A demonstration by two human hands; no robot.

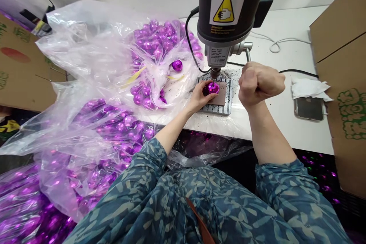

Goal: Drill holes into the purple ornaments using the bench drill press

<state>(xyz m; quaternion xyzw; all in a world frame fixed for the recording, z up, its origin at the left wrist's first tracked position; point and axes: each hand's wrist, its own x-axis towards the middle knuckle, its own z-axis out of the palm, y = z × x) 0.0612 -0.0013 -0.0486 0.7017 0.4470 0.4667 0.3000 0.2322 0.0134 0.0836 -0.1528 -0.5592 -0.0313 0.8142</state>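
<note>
My left hand (200, 97) pinches a shiny purple ball (213, 87) and holds it on a brown pad (224, 97) on the metal table of a small drill press (228, 11). The drill bit (214, 78) stands right on top of the ball. My right hand (259, 83) is closed in a fist around the press's lever handle (247, 54), to the right of the ball. Black shavings lie scattered around the pad.
A big clear plastic bag (94, 57) with several purple balls lies left of the press and spills off the white table (288, 122). Cardboard boxes (343, 65) stand at right and far left. A phone (309, 108) and crumpled tissue (309, 87) lie at right.
</note>
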